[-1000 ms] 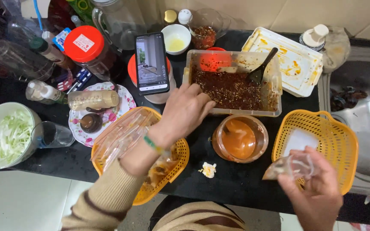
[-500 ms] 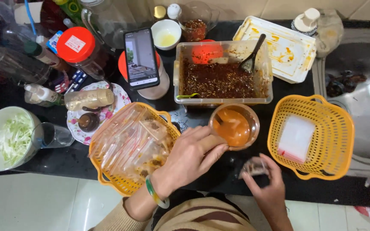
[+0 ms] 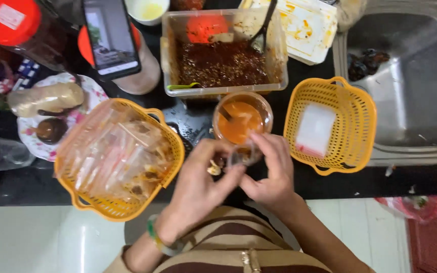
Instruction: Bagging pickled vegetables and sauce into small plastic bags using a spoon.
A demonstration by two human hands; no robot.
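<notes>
Together, the left hand [image 3: 198, 187] and right hand [image 3: 271, 169] pinch a small clear plastic bag [image 3: 243, 154] between fingertips, apparently holding its mouth apart, just below the bowl of orange sauce [image 3: 241, 119]; orange basket of filled bags [image 3: 117, 159] sits leftward.

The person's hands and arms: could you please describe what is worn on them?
Both hands, left hand and right hand, are bare: no gloves or rings visible. The left wrist carries a green beaded bracelet. The right forearm is bare. The garment is beige with dark brown stripes.
</notes>
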